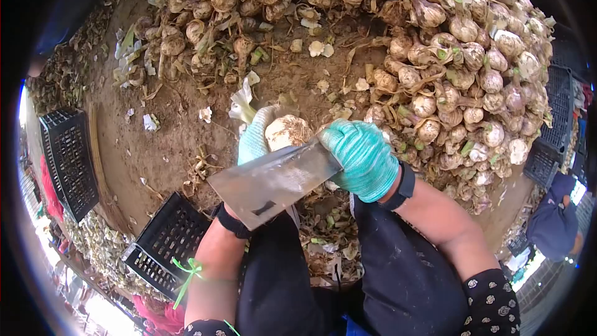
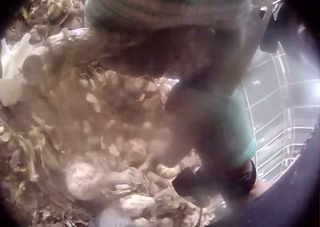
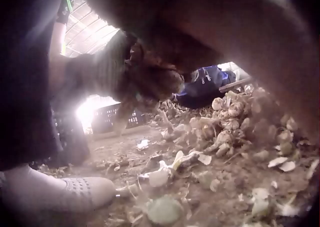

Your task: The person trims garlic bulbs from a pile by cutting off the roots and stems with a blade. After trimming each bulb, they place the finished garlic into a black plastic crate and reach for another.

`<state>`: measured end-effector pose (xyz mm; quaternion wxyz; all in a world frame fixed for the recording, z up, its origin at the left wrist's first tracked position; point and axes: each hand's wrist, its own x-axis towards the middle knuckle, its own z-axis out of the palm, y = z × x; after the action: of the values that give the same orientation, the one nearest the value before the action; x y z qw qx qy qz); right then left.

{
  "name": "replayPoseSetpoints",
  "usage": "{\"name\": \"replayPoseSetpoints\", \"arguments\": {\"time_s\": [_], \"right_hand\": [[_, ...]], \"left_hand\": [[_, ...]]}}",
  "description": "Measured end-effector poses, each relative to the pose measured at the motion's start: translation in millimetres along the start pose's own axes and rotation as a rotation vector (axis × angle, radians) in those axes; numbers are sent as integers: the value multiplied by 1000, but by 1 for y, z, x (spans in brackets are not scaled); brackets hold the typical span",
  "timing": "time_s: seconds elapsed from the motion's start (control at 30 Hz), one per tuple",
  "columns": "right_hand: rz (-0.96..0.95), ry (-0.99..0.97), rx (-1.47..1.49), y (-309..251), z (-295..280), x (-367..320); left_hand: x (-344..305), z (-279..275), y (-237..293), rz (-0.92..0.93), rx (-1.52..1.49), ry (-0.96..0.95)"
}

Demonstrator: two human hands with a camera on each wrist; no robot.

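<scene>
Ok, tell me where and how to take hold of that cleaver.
I'd grip the cleaver at its handle end, coming from the right and wrapping the fingers round. The right hand closes there now and hides the handle. The broad, flat blade juts out leftward from that fist, so the hands are probably safer kept off it.

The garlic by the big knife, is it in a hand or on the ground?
In a hand: the left hand, in a pale green glove, curls round the garlic bulb's side.
</scene>
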<state>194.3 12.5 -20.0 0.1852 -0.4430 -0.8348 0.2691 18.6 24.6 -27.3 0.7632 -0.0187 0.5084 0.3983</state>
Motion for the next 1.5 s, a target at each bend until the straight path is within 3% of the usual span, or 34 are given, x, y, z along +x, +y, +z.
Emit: {"name": "replayPoseSetpoints", "arguments": {"time_s": [0.1, 0.17, 0.2, 0.23, 0.27, 0.3, 0.37, 0.4, 0.43, 0.5, 0.57, 0.63, 0.67, 0.7, 0.73, 0.77, 0.83, 0.97, 1.03, 1.07, 1.1, 1.17, 1.2, 1.23, 1.3, 1.33, 1.37, 1.43, 1.5], "right_hand": [[19, 0, 73, 2, 5, 1], [23, 20, 69, 3, 11, 0], [-13, 49, 48, 5, 11, 2], [-13, 52, 46, 18, 13, 4], [306, -85, 104, 38, 19, 4], [632, -214, 165, 52, 26, 0], [636, 321, 363, 62, 34, -19], [792, 236, 426, 33, 1, -5], [787, 239, 418, 26, 0, -2], [837, 196, 833, 13, 3, 0], [865, 145, 779, 2, 0, 2], [385, 251, 395, 1, 5, -3], [303, 118, 316, 1, 0, -3], [301, 110, 317, -2, -3, -1], [183, 22, 139, -6, -7, 0], [66, -64, -40, -8, -9, 1], [7, -32, -67, -6, -4, -2], [-98, 50, -5, -2, 1, -1], [-119, 39, 14, 4, 8, -1], [-120, 39, 14, 7, 11, 0], [-54, -4, -52, 9, 15, 3], [190, -66, -209, 31, 33, 8], [211, -20, -135, 35, 29, 7], [227, 18, -63, 37, 24, 5], [353, 263, 296, 25, 20, -1], [664, 202, 579, 10, 6, 4], [654, 197, 579, 13, 8, 4], [838, 143, 981, 13, 9, 6], [835, 149, 1087, 4, 5, 2]], "left_hand": [[-2, -9, -6, 30, -29, -46], [-8, -4, -8, 231, 195, 15], [-12, -5, -7, 229, 197, 15], [-15, -8, -3, -80, -156, -37], [-19, -9, -1, -391, -506, -89], [-31, 7, 1, -487, -579, -292], [-21, 1, -8, -336, -545, -360], [-20, -8, -9, 172, 220, -248], [-23, 0, -3, 438, 634, -233], [-16, -9, -4, 487, 755, -240], [-15, -10, -6, 480, 738, -243], [-11, -20, -11, 466, 703, -252], [-4, -37, -16, 474, 622, -447], [0, -46, -16, 482, 536, -637], [2, -54, -18, 487, 447, -825], [7, -60, -21, 486, 444, -822], [11, -42, -13, 111, 49, -279], [2, -30, -4, -90, -98, -160], [-2, -28, -5, 193, 409, -182], [-4, -25, -1, -235, -195, -77], [-4, -27, -5, -235, -193, -76], [-11, -34, -19, 12, 513, -485], [-18, -29, -24, 88, 725, -419], [-18, -25, -22, 88, 720, -419], [-18, -11, -15, 178, 340, -325], [-19, -9, -7, -1, 250, -202], [-17, -11, -6, 8, 245, -199], [-14, -17, -6, 481, 658, -297], [-12, -13, -11, 457, 588, -298]]}}
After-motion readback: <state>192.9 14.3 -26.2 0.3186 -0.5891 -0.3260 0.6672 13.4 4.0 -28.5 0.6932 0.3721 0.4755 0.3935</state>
